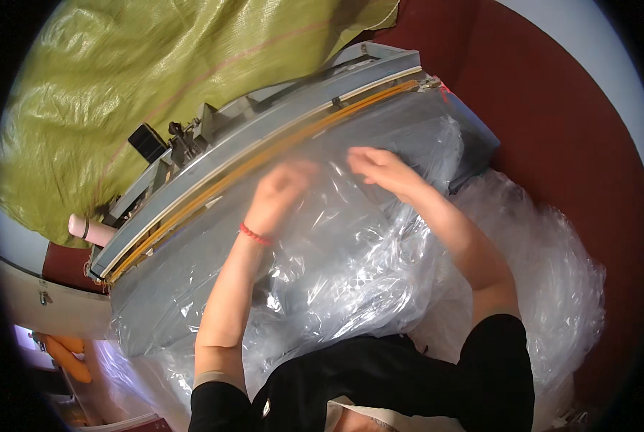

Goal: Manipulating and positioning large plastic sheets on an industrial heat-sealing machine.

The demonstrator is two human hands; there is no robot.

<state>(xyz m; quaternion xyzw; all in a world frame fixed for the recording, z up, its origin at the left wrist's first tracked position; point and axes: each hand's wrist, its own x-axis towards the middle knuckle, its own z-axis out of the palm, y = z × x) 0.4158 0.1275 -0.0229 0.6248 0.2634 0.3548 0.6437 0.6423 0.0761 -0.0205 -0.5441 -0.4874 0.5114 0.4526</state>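
Note:
A crumpled sheet of clear plastic film (365,281) spreads over the grey work surface (170,288) in front of me. Above its far part is my left hand (282,191), with a red beaded bracelet on the wrist. Motion smears its fingers, so their grip does not show. My right hand (383,171) is level with it, a short gap to the right. Its slightly blurred fingers curl inward, and whatever they may pinch cannot be made out against the film. Just beyond both hands runs a long grey metal bar machine (264,129) with an orange-yellow strip (300,137).
A yellow-green woven sheet (156,79) covers what lies behind the machine. A black box-shaped part (147,142) sits on the machine's far side, and a pink cylinder (91,230) is near its left end. More bunched clear film (545,266) hangs at the right, by the dark red floor (545,122).

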